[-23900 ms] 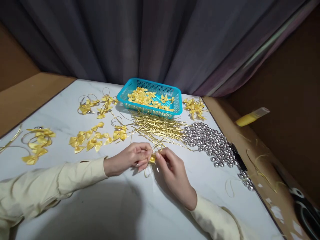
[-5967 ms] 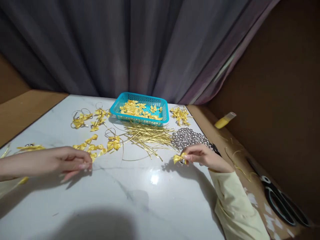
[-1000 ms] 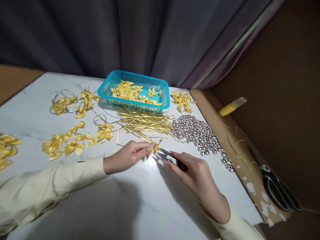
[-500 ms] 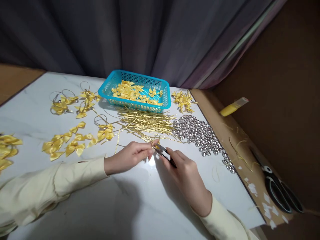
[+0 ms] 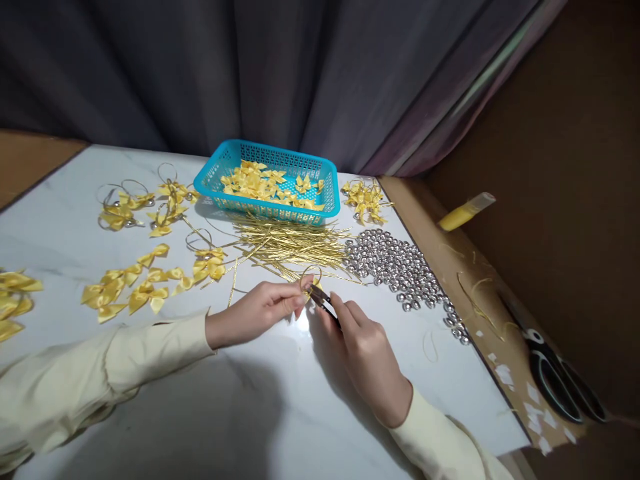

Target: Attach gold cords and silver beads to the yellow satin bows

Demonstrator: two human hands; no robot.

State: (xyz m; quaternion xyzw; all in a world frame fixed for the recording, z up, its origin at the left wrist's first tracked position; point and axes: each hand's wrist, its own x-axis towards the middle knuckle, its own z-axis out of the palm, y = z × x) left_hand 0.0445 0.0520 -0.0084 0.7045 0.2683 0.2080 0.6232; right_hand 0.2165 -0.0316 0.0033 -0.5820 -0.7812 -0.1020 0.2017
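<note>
Between my left fingers is a small yellow ribbon bow with a looped gold cord [image 5: 311, 272], mostly covered by the fingertips. My left hand [image 5: 263, 310] is closed in a pinch on it. A pair of small dark thread snips [image 5: 323, 298] is gripped in my right hand [image 5: 364, 347], with the blades at the bow beside my left fingertips. Just beyond the hands lies a heap of gold cord pieces [image 5: 287, 241]. To their right spreads a pile of silver bells [image 5: 400, 263].
A blue basket [image 5: 265, 208] of yellow bows stands at the back. Looped bows [image 5: 120, 215] and loose bows [image 5: 107, 290] lie left, with more looped bows [image 5: 367, 200] right of the basket. Black-handled scissors [image 5: 553, 380], a yellow tube [image 5: 465, 212] and paper scraps [image 5: 504, 375] are at the right edge.
The snips have shifted slightly left, closer over the bow at my left fingertips, and their blades look closer together. The gold loop now shows more upright above my fingers.
</note>
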